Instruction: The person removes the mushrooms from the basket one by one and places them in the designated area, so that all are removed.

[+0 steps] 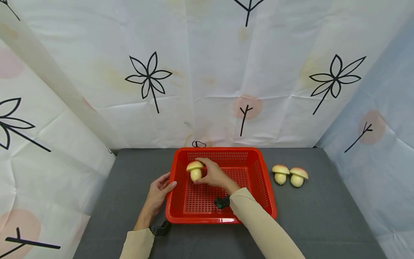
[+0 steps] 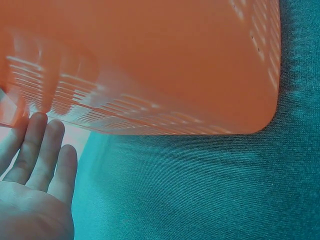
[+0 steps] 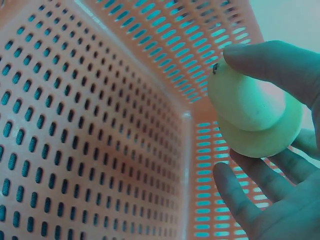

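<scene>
A toy mushroom (image 1: pixel 195 170) with a yellow stem and a reddish-yellow cap is pinched in my right hand (image 1: pixel 213 174), over the left part of a red plastic basket (image 1: pixel 223 220). In the right wrist view the thumb presses the mushroom's stem (image 3: pixel 245 97) end and the fingers support its cap. My left hand (image 1: pixel 157 192) is at the basket's left side, its thumb at the rim. Seen from the left wrist, its fingers (image 2: pixel 55 150) are fairly straight, their tips touching or very near the basket's slotted wall (image 2: pixel 195 65).
Two similar mushrooms, a left one (image 1: pixel 280 174) and a right one (image 1: pixel 298 176), stand side by side on the grey table (image 1: pixel 310 216) right of the basket. White patterned cloth (image 1: pixel 207 72) hangs behind the table and along both sides.
</scene>
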The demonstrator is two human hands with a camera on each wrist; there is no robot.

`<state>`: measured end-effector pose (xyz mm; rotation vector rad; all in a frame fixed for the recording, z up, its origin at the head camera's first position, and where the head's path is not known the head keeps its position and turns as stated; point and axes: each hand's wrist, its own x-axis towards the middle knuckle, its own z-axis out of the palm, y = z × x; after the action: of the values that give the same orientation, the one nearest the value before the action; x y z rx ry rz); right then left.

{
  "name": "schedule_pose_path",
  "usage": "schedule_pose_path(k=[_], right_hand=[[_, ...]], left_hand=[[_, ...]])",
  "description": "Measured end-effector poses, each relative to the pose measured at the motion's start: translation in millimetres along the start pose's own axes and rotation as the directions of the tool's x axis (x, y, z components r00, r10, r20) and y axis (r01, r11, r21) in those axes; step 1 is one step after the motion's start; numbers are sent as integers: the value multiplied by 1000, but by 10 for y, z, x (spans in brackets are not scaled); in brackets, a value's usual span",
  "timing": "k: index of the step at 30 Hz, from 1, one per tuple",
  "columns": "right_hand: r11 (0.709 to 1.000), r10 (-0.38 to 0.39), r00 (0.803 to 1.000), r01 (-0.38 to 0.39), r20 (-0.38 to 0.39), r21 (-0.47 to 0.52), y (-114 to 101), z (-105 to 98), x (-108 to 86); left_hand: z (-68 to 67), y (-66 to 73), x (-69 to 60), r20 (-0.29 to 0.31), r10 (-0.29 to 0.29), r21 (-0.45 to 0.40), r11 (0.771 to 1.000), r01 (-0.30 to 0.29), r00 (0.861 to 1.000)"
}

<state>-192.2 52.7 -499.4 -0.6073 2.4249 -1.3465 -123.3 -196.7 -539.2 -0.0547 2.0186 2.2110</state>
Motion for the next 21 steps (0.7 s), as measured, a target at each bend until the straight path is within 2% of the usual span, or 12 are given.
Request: schedule_pose_path(k=[21], right_hand=[[993,-115,992,114,-43,-39,-185,-315,-397]], left_hand=[[2,2,21,-11,-13,-4,1000,13,1000]])
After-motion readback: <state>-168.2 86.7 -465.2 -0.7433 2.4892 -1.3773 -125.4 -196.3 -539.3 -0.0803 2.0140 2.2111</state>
